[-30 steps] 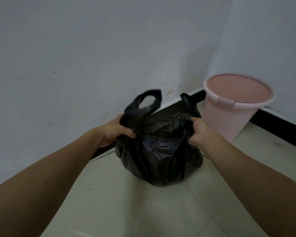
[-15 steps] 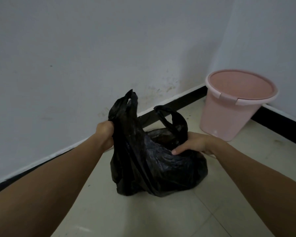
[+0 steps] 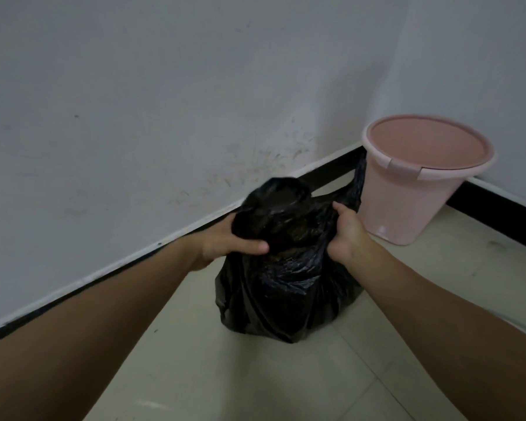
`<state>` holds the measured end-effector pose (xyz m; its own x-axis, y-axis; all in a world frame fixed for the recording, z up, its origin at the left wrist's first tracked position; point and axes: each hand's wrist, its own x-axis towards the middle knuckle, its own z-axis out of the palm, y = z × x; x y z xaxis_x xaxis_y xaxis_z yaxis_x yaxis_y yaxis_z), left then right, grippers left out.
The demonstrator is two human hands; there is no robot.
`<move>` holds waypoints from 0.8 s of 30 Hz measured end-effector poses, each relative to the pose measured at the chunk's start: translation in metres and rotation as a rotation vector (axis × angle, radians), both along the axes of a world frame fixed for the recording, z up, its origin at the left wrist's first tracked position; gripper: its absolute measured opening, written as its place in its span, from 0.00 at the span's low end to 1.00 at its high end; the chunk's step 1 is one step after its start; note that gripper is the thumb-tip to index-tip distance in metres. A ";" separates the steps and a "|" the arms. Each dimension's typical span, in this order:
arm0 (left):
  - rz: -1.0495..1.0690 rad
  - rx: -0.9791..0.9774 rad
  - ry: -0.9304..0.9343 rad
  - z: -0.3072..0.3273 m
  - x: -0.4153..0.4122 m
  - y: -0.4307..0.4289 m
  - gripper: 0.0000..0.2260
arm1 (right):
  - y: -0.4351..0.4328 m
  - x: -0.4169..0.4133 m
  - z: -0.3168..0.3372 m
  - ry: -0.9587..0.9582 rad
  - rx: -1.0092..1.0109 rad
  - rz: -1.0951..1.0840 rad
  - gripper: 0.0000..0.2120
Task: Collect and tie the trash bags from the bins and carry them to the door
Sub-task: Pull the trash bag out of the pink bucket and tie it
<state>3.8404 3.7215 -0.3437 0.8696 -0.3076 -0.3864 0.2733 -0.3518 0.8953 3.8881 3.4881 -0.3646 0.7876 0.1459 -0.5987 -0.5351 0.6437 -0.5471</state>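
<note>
Black trash bag (image 3: pixel 286 284) sits on the pale tiled floor (image 3: pixel 255 384), in the corner of the room, out of the bin. Body bulges and is creased; top not tied.

Left hand (image 3: pixel 225 244) grips the bunched plastic at the bag's upper left: thumb laid across the front, fingers hidden behind the folds. Right hand (image 3: pixel 346 235) is curled round the bag's right edge, pinching the plastic just below a loose handle strip (image 3: pixel 357 183) that sticks up towards the corner. Both hands are clamped on the bag, with the bag's mouth between them. Both forearms reach in from the bottom corners of the view.

Pink bin (image 3: pixel 407 202) stands just right of the bag, upright, no liner visible inside. The handle strip overlaps the bin's left wall in the view; contact cannot be told.

White wall (image 3: pixel 134 101) behind, scuffed and marked low down near the bag. Black baseboard (image 3: pixel 495 208) runs along both walls and meets behind the bin. Bag stands close to the baseboard on the left wall.
</note>
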 end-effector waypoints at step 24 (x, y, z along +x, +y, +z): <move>0.911 -0.834 0.186 0.026 0.029 -0.004 0.11 | -0.018 -0.010 0.008 -0.212 0.018 0.070 0.21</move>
<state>3.8691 3.7176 -0.3178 0.8480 0.1674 -0.5029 0.2651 0.6877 0.6759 3.8785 3.4705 -0.3566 0.8830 0.2138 -0.4178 -0.4532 0.6199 -0.6406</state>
